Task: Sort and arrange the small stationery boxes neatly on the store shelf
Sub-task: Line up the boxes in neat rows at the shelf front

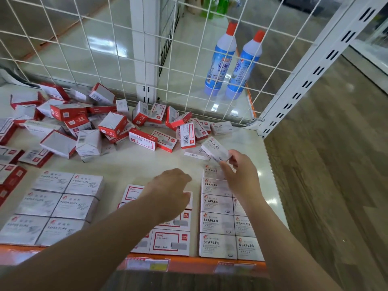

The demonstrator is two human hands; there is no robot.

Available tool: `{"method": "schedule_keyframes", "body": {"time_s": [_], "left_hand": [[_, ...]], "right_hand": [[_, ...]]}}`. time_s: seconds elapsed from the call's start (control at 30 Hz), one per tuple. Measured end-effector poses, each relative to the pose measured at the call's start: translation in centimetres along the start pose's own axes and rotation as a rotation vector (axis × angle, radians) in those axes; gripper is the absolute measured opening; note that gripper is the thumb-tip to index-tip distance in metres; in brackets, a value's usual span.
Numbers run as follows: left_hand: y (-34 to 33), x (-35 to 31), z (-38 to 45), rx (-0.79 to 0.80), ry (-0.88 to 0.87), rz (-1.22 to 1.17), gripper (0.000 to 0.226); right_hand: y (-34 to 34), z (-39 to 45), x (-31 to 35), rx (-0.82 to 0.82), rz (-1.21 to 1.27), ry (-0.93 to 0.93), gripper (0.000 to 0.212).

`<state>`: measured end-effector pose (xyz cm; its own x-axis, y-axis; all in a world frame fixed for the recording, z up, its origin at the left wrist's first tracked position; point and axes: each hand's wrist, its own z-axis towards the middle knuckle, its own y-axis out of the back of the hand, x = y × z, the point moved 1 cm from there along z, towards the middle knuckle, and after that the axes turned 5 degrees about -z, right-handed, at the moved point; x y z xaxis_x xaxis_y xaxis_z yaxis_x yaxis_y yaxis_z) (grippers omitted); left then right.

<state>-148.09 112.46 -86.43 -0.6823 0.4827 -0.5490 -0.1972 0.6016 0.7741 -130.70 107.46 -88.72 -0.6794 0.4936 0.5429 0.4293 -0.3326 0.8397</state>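
We look down on a pale store shelf [247,143] with a wire grid along its back. Roughly half of the sorting looks done. Along the lower edge of the frame three tidy blocks sit in rows: grey paper clip boxes [56,203] at lower left, red-bordered boxes [168,241] at lower centre, and white staples boxes [217,223] at lower right.

Our right hand [241,175], right of centre, pinches a single white staples box [214,148] between thumb and fingertips, holding it tilted just above the far end of the staples rows. We judge it is about to be added there. Our left hand [170,190] rests knuckles up over the red-bordered block, fingers curled downward; we cannot tell whether it grips a box.

Much is left: a loose heap of red and white boxes [111,124] sprawls across the upper left and centre, tipped at all angles. Two blue bottles [233,61] stand behind the grid.
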Motion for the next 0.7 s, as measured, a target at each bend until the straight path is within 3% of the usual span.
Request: {"method": "schedule_keyframes", "body": {"time_s": [0.17,0.27,0.33,0.47,0.7], "left_hand": [[1.4,0.2,-0.2,-0.112,0.153,-0.453,0.038],[2.0,0.1,-0.4,-0.138,0.198,-0.607,0.038],[2.1,0.2,-0.7,-0.123,0.211,-0.665,0.034],[1.7,0.3,-1.5,-0.104,0.215,-0.663,0.004],[0.9,0.3,-2.5,-0.061,0.217,-0.665,0.013]], "right_hand": [[1.4,-3.1,1.3,0.039,0.054,0.127,0.039],[1.7,-4.9,2.1,0.084,0.038,0.202,0.045],[1.9,-5.9,2.4,0.100,0.050,0.230,0.046],[2.1,-7.1,3.0,0.140,0.032,0.225,0.049],[2.7,-7.4,2.7,0.140,-0.010,0.219,0.051]]}}
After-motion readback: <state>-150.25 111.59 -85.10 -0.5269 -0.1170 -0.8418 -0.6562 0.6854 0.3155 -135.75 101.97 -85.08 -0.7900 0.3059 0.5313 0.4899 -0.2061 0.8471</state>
